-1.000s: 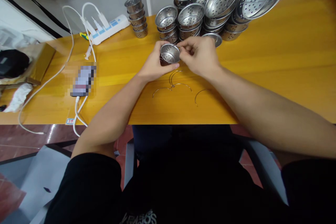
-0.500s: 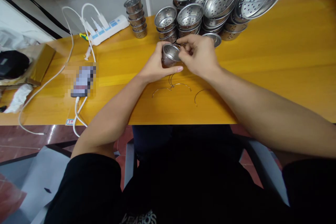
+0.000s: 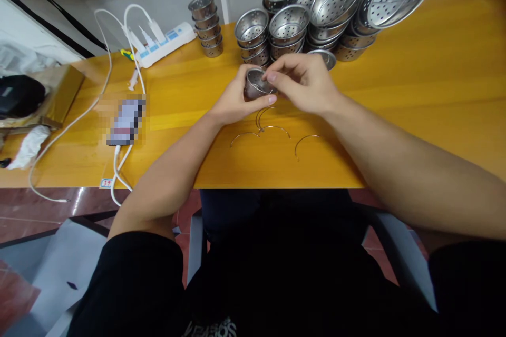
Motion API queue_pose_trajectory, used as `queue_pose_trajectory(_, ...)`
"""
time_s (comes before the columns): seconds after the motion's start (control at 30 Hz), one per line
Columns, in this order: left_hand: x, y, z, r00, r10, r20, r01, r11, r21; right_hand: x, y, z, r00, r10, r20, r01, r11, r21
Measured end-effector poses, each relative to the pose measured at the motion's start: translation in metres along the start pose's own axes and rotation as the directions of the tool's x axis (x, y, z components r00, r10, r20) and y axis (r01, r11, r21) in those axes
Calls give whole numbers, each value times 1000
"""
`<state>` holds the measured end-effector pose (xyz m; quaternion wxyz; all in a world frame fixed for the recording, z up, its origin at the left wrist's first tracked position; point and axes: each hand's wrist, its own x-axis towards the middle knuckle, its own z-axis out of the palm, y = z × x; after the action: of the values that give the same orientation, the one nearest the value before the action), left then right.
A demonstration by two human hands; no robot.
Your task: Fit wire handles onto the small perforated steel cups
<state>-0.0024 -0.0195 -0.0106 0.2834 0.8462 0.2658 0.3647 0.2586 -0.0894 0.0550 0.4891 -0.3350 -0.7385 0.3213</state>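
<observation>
Upper centre of the frame: the left hand (image 3: 234, 97) grasps a small metal cup (image 3: 254, 85); the right hand (image 3: 307, 84) has its fingertips at the rim, holding what, I cannot tell. The step appears to be rim work, next calling for a steady cup. Perforated baskets (image 3: 289, 30) crowd behind; curved wires (image 3: 272, 127) lie nearer the table (image 3: 419, 89) edge; room widens rightward.

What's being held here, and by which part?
The left hand holds a metal cup around its side. The right hand is at the cup's rim; whether it pinches anything is unclear.
</observation>
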Motion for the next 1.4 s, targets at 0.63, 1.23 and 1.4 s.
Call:
queue_pose_trajectory(0.63, -2, 11, -4, 998, 31, 61, -32, 999, 15, -3, -14, -2, 988, 106, 114, -129, 968, 215)
queue_pose_trajectory(1.23, -1, 10, -6, 999, -46, 11, 46, 998, 36, -5, 1, 3, 998, 40, -57, -37, 998, 50)
queue_pose_trajectory(1.4, -2, 2, -9, 998, -58, -28, 59, 998, 34, -8, 2, -6, 996, 9, -92, -21, 991, -129)
